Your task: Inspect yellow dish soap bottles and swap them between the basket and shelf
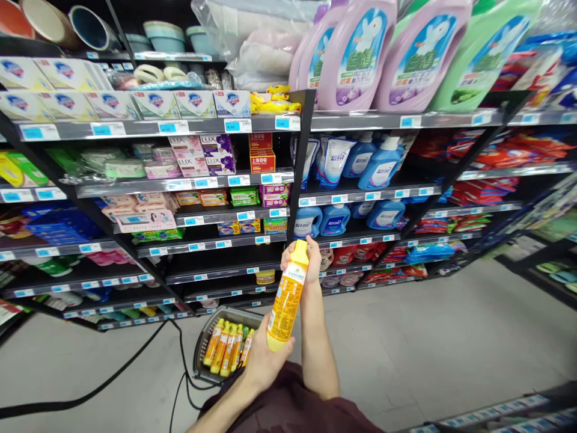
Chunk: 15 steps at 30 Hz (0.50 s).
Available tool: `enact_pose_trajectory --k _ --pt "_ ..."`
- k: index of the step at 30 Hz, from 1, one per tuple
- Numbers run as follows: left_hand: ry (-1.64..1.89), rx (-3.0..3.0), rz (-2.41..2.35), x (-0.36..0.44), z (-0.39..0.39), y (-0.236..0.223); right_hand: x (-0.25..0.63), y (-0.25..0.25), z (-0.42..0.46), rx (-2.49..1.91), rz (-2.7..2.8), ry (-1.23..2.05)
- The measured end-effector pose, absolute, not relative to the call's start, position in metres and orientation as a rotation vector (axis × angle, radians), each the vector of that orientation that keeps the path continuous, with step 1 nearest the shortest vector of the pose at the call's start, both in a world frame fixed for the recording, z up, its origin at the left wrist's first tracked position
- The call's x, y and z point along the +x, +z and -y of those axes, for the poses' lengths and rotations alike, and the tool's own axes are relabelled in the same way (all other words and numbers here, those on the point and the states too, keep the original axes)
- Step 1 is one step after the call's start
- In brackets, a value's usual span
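A yellow bottle [285, 300] with a printed orange label is held in front of me, tilted with its cap end toward the shelves. Its lower end is gripped by my left hand [264, 361], thumb across the base. Up near the cap, my right hand [311, 264] wraps round the neck, with some fingers hidden behind the bottle. Below and to the left, a dark grey shopping basket [198, 355] on the floor holds several similar yellow bottles [225, 349] lying side by side.
Shelves ahead carry soap boxes [155, 105], blue detergent bottles [381, 165] and large purple jugs [356, 54]. A yellow tub [265, 276] stands on a low shelf. Black cables [90, 400] run over the floor at left. Grey floor [406, 337] stretches to the right, with another shelf [541, 258] beyond.
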<state>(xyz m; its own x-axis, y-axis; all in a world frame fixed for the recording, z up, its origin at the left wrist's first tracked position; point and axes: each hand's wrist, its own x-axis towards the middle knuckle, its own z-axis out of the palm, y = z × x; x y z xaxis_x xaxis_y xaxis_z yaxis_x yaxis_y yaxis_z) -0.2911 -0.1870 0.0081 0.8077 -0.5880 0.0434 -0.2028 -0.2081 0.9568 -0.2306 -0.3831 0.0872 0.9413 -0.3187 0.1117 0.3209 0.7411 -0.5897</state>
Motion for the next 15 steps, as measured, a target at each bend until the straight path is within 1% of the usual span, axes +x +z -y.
enact_pose_trajectory --k 8,15 --pt "-0.317 1.866 0.649 -0.2883 0.1867 0.0069 -0.2301 0.0854 0.3826 -0.655 0.027 -0.338" --pt "-0.361 1.923 0.699 -0.2867 0.1881 0.0107 -0.2353 0.0887 0.385 -0.703 0.035 -0.355"
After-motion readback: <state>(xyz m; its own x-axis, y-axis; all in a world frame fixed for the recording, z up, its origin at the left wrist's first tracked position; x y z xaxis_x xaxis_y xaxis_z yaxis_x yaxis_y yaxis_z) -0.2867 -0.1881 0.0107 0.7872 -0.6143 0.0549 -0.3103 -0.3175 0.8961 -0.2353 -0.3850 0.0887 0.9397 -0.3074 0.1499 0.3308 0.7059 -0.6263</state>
